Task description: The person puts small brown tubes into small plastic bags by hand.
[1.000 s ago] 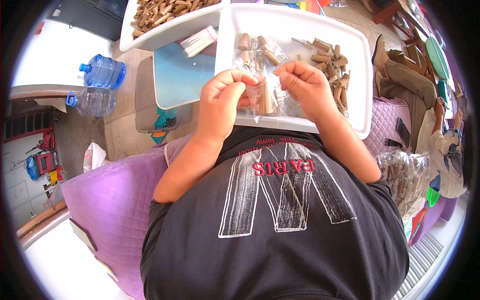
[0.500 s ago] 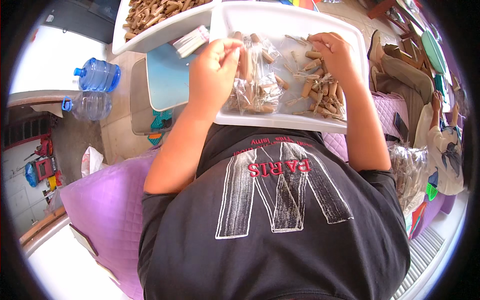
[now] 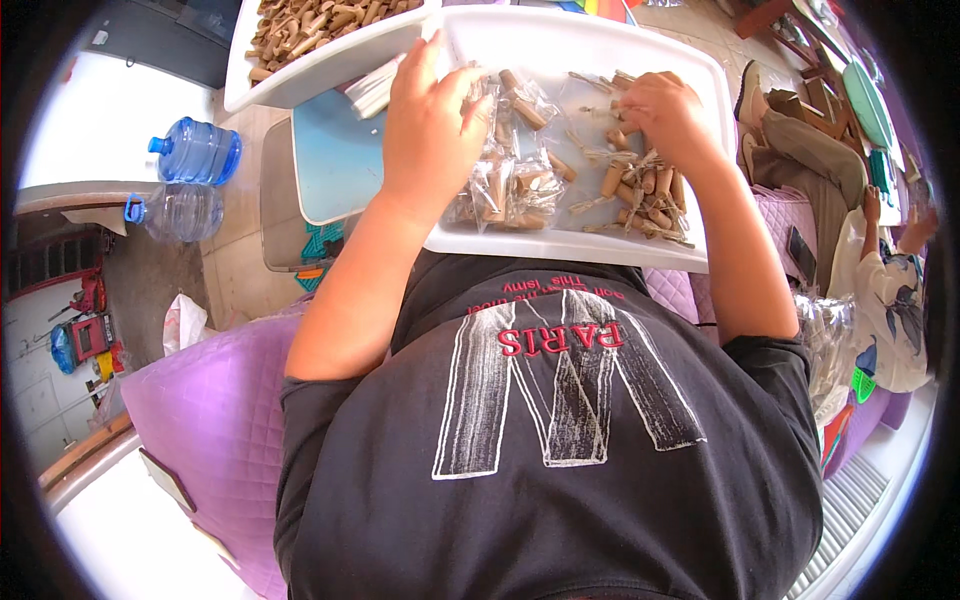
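Loose brown tubes (image 3: 664,181) lie at right in the white tray (image 3: 590,247), probably light, stiff, best pinched mid-body; the right hand (image 3: 668,118) is over them, its grip's closure hidden; the left hand (image 3: 432,135) spreads its grip beside bagged tubes (image 3: 496,190)

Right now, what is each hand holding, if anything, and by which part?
Cannot tell for either: left hand is at the bags, right hand over the rolls.

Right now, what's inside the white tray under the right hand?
Clear bags of brown tubes at left, loose tubes at right. The left hand and right hand cover whatever lies beneath.
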Tool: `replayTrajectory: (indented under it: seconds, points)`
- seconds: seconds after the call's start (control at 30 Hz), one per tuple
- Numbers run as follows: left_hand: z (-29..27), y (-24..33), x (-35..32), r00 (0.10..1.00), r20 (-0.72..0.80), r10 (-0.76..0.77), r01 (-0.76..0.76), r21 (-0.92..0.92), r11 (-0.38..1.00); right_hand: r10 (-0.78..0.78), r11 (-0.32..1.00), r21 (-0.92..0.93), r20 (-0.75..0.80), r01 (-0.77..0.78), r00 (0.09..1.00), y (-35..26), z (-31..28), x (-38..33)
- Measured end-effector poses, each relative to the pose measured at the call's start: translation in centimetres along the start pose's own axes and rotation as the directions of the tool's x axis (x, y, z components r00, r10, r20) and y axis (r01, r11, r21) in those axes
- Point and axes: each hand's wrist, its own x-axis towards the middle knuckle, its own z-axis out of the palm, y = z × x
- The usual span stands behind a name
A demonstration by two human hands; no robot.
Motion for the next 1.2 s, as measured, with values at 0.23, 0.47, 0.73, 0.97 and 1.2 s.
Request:
replayTrajectory:
  seconds: [0.23, 0.47, 0.73, 0.97, 1.2]
  points:
    - [-0.2, 2.8, -0.3, 0.968, 0.221, -0.121, 0.224, -0.532, 0.816, 0.349, 0.462, 0.844, 0.107, -0.27, 0.931, -3.9, -3.2, -0.8]
    - [1.6, 5.1, -1.3, 0.793, 0.598, -0.119, 0.6, -0.8, -0.019, 0.246, -0.117, 0.987, 0.137, -0.111, 0.959, -8.3, -3.2, -1.0]
    - [-0.2, 3.8, -1.8, 0.636, 0.745, -0.201, 0.68, -0.665, -0.31, 0.27, -0.242, 0.97, 0.082, -0.015, 0.96, -7.1, -2.5, -0.9]
    - [-1.9, 3.7, -1.9, 0.575, 0.789, -0.216, 0.715, -0.613, -0.337, 0.092, 0.245, 0.952, 0.168, -0.186, 0.982, -8.6, -3.3, -1.8]
    - [-3.3, 4.0, -1.9, 0.554, 0.81, -0.194, 0.799, -0.582, -0.151, 0.07, 0.36, 0.91, 0.196, -0.207, 0.978, -9.6, -2.8, -2.2]
